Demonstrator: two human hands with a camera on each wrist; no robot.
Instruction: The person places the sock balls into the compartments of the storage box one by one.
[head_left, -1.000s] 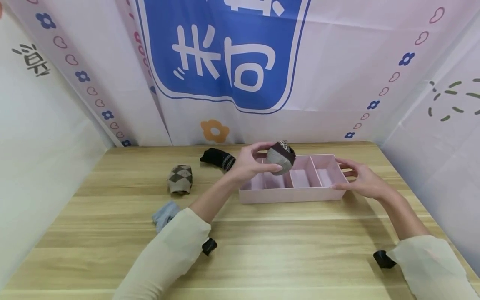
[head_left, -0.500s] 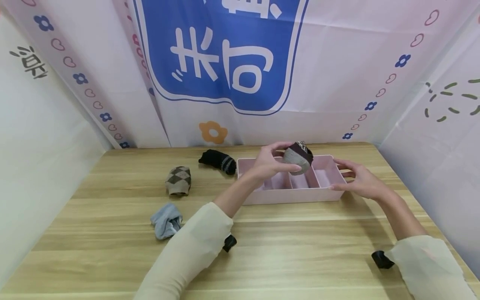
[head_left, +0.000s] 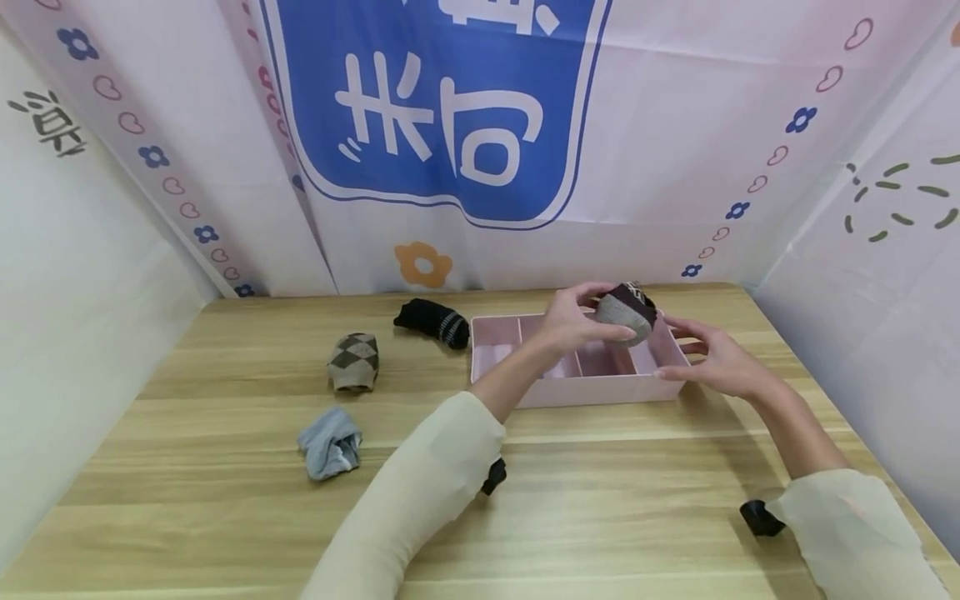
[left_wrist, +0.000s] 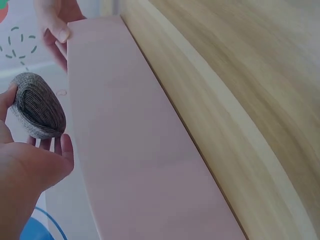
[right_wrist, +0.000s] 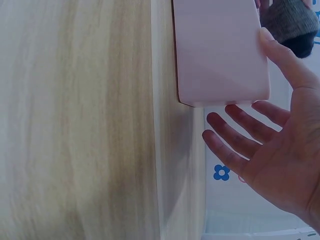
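Note:
My left hand [head_left: 572,323] holds a rolled sock [head_left: 627,317], grey with a dark brown patterned cuff, over the right part of a pink divided organizer box [head_left: 600,390]. In the left wrist view thumb and fingers pinch the grey sock [left_wrist: 39,106] from opposite sides, above the box's long wall. At the box's right end is my right hand [head_left: 718,360]. The right wrist view has its thumb on the top edge of the box [right_wrist: 222,55], while the other fingers spread fairly straight beside the end wall. The visible compartments hold nothing; the left hand and sock cover part of them.
Left of the box lie a black sock [head_left: 431,322] with a striped cuff, a brown argyle sock [head_left: 354,362] and a light blue-grey sock [head_left: 330,443]. All rest on the wooden table [head_left: 225,500]. A printed cloth [head_left: 645,167] hangs right behind the table.
My left hand has carried the rolled sock rightward along the box, from its middle to its right part. The right hand has stayed at the end. The blue-grey sock is fully uncovered now.

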